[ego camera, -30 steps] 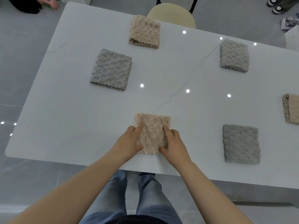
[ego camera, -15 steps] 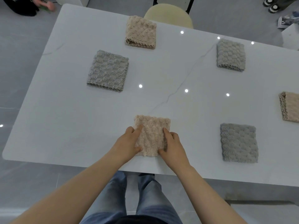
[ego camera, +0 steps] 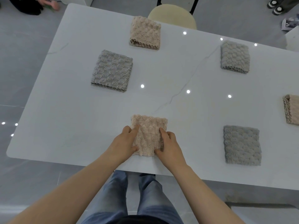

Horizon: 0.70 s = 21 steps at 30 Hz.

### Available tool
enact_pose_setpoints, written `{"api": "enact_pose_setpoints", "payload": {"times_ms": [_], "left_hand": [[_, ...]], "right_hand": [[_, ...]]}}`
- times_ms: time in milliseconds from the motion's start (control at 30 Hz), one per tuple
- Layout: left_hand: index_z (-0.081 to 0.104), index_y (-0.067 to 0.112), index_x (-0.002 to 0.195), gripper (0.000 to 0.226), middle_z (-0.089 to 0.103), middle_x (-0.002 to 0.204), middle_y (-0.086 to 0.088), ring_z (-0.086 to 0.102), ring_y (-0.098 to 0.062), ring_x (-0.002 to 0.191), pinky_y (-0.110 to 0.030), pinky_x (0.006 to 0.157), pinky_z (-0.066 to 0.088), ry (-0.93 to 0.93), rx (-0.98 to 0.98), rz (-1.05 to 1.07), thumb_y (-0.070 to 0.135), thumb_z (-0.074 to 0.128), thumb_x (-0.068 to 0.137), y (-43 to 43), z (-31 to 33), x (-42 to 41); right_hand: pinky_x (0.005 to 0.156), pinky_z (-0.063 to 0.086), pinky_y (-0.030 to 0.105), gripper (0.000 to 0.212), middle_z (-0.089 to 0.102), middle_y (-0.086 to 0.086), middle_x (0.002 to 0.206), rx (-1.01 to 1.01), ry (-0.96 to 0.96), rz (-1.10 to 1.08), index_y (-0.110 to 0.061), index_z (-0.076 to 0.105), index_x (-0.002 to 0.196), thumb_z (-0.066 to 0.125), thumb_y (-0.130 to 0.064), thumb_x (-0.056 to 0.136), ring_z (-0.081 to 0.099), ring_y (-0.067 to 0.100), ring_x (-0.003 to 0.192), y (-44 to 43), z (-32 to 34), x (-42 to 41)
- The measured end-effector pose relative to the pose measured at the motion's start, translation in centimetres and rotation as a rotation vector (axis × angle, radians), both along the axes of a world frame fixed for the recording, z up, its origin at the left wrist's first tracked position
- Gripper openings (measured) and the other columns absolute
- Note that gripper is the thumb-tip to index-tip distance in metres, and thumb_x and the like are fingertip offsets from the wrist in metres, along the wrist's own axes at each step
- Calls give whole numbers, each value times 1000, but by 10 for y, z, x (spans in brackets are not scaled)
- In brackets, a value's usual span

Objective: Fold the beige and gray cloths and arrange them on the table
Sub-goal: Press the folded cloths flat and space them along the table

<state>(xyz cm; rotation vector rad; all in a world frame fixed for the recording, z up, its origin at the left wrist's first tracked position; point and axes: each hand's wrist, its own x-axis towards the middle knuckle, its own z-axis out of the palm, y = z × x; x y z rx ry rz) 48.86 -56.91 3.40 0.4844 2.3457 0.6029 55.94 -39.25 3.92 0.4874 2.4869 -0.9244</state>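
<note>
A folded beige cloth (ego camera: 148, 135) lies near the front edge of the white table (ego camera: 64, 118). My left hand (ego camera: 124, 143) holds its left side, index finger on top and thumb at the near corner. My right hand (ego camera: 169, 146) holds the right side the same way. Other folded cloths lie spread over the table: a gray one (ego camera: 112, 70) at the left, a beige one (ego camera: 145, 33) at the far edge, a gray one (ego camera: 234, 57) at the far right, a beige one (ego camera: 292, 109) cut off by the right border, and a gray one (ego camera: 241, 145) at the near right.
A cream chair (ego camera: 173, 15) is tucked in at the table's far side. Another person's hand and dark clothing (ego camera: 32, 4) show at the top left, and shoes (ego camera: 275, 7) at the top right. Gray floor surrounds the table.
Both hands stay on the sides of the beige cloth, which has hardly moved. Only the view has shifted slightly.
</note>
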Motion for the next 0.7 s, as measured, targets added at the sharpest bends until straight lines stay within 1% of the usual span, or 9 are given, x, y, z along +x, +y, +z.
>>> {"api": "enact_pose_setpoints", "payload": {"times_ms": [200, 333, 533, 600, 700], "left_hand": [[7, 22, 152, 83, 35, 115, -1, 51, -16, 88, -21, 74, 39, 10, -5, 7, 26, 61, 88, -2, 0, -1], [7, 22, 152, 84, 35, 114, -1, 52, -18, 88, -23, 76, 42, 9, -6, 7, 26, 61, 88, -5, 0, -2], [8, 23, 152, 84, 35, 116, -2, 52, -18, 87, -24, 76, 41, 21, -5, -5, 28, 61, 88, -5, 3, -1], [10, 24, 151, 81, 36, 117, -1, 54, -18, 88, -24, 77, 43, 31, 6, -7, 30, 60, 87, -8, 6, -2], [20, 23, 149, 74, 37, 121, 0, 56, -16, 92, -25, 81, 46, 62, 11, -11, 32, 60, 88, -14, 13, -4]], "right_hand": [[82, 51, 31, 80, 32, 5, 138, -2, -3, -1, -24, 17, 152, 62, -17, 86, 58, 22, 96, -4, 0, -3], [80, 50, 30, 78, 32, 6, 138, 4, 0, 1, -23, 19, 151, 61, -16, 85, 58, 22, 96, -7, 0, -3], [80, 49, 29, 79, 33, 6, 137, 12, -4, 3, -23, 18, 151, 61, -16, 86, 57, 22, 96, -7, 2, -4], [82, 48, 28, 79, 32, 6, 138, 12, -12, 4, -23, 18, 152, 62, -18, 86, 56, 22, 100, -6, 5, -4], [89, 45, 27, 77, 31, 6, 142, 27, -7, -4, -25, 24, 150, 63, -19, 85, 50, 23, 115, -4, 11, -3]]}}
